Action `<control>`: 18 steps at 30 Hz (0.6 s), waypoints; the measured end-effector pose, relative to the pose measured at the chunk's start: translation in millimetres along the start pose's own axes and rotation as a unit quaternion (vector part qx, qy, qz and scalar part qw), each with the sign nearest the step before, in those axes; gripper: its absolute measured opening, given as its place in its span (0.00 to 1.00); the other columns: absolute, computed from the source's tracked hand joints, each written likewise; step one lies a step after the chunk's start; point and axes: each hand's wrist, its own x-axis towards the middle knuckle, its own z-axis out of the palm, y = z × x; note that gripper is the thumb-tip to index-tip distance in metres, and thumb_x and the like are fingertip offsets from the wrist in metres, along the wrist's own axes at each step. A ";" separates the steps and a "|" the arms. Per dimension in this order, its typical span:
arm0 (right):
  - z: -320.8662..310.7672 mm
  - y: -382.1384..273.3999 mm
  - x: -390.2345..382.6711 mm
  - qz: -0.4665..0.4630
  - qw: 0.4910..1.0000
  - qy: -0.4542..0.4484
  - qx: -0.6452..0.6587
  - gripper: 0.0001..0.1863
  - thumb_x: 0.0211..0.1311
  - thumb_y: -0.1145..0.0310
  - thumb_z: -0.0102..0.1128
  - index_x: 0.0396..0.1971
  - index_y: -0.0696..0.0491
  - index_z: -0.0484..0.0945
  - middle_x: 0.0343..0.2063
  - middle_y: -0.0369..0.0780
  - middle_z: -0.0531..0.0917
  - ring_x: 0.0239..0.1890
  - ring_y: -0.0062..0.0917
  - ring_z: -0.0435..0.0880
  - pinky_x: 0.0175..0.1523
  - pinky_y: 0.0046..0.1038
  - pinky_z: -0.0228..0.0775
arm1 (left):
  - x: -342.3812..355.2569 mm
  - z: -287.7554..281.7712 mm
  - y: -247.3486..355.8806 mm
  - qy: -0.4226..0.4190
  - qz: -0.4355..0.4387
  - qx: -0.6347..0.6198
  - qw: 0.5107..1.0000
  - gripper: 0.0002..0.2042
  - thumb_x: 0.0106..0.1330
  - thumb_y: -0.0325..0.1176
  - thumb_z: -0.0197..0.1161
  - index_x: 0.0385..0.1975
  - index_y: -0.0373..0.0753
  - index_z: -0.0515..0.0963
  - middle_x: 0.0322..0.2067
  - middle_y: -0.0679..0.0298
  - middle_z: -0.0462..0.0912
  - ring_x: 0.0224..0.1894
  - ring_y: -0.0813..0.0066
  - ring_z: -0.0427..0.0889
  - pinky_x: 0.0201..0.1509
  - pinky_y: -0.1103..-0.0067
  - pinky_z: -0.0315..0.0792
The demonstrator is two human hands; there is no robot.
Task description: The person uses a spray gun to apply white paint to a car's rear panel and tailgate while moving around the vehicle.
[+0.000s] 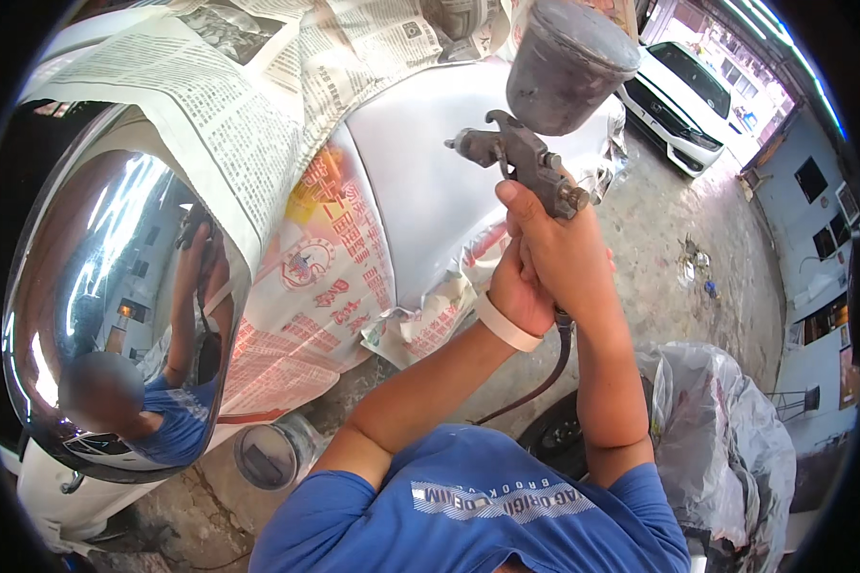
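Note:
A worn metal spray gun [521,158] is held up right of centre, its nozzle facing left. On top of it sits a grey, paint-stained cup [569,72]. My right hand [566,239] is closed round the gun's handle, with the thumb up near its back. Just below, my left hand [521,291] is closed at the handle's low end, its fingers partly hidden by the right hand. A dark hose [559,363] hangs down from there. Left of the nozzle lies a smooth, pale silver-white car panel [416,158], apart from the gun.
Newspaper [210,105] and red-printed paper [301,296] border the panel. A chrome-backed mirror [124,315] stands at left. Below are a clear tub [263,454] and, at right, plastic sheeting [717,430] beside a tyre [554,430]. A white car [678,100] is parked beyond.

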 end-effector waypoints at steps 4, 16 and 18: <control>13.6 -14.7 -4.1 -0.007 1.000 -0.022 0.014 0.13 0.67 0.62 0.66 0.40 0.57 0.77 0.22 0.31 0.76 0.21 0.11 0.69 0.24 0.18 0.61 | -7.7 9.1 15.0 -0.034 0.017 -0.016 0.999 0.25 0.78 0.51 0.42 0.62 0.37 0.69 0.54 0.53 0.78 0.55 0.48 0.78 0.60 0.53 0.73; 18.6 -15.3 6.2 -0.051 0.998 -0.014 -0.015 0.15 0.68 0.59 0.66 0.32 0.56 0.76 0.19 0.30 0.75 0.16 0.10 0.68 0.19 0.17 0.59 | 8.5 -11.0 21.6 -0.020 0.052 0.003 0.998 0.30 0.76 0.56 0.41 0.63 0.35 0.67 0.55 0.48 0.76 0.57 0.48 0.76 0.62 0.54 0.70; 9.8 -13.0 19.3 -0.030 0.999 -0.014 -0.018 0.16 0.68 0.59 0.65 0.29 0.56 0.75 0.18 0.31 0.75 0.15 0.10 0.68 0.18 0.18 0.58 | 20.9 -17.3 19.9 -0.012 0.037 0.011 0.999 0.28 0.77 0.54 0.41 0.62 0.37 0.68 0.54 0.51 0.77 0.57 0.48 0.76 0.62 0.54 0.70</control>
